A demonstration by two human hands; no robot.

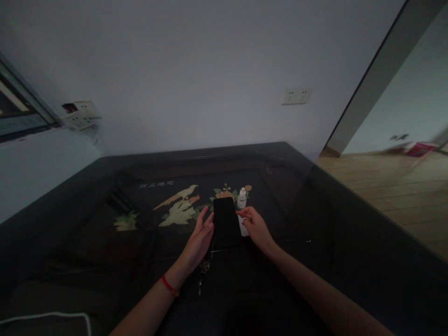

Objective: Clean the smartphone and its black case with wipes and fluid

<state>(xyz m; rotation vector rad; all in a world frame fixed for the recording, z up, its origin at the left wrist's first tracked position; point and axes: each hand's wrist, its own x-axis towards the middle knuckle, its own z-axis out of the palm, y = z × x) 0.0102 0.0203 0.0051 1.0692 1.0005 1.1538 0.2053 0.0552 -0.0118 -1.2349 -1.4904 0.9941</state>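
Observation:
A black phone lies screen up on the dark table. My left hand rests at its left edge with the fingers stretched out along it. My right hand sits at the phone's right edge, fingers curled towards it. A small white dropper bottle stands just beyond my right hand, and something white lies partly hidden under that hand. A red band circles my left wrist.
A key-like metal charm lies by the phone's near end. The tabletop carries a bird-and-flower inlay. A white cable runs at the bottom left. Wall sockets sit behind; wooden floor opens to the right.

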